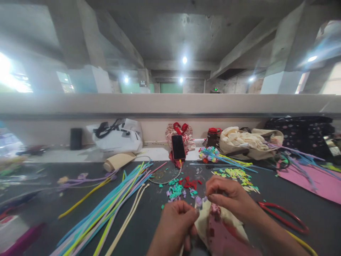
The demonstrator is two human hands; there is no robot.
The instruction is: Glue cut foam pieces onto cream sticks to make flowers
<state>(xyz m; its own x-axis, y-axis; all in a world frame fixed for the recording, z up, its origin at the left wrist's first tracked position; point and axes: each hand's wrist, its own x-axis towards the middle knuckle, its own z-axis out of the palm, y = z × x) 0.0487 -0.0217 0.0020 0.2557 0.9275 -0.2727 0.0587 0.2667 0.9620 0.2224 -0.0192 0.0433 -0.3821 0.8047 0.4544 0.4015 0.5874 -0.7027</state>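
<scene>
My left hand [177,221] is closed in a pinch at the front of the table, and what its fingers hold is hidden. Just right of it, my right hand [229,195] also pinches, its fingertips bent down and apart from the left ones. A small fuzzy purple piece [198,201] shows between the two sets of fingertips; whether either hand grips it I cannot tell. Below my hands are cream cloth [204,215] and a blurred pink apron-like cloth [222,234]. Beyond them lie small cut teal pieces [175,191] and red pieces [189,183].
Long coloured pipe cleaners [106,209] spread across the left. Cut yellow bits [236,176] lie behind my right hand, red-handled scissors or pliers [286,215] to its right. A phone [178,147] leans at the back, near a bunch of fuzzy flowers [209,154] and a pink sheet [314,181].
</scene>
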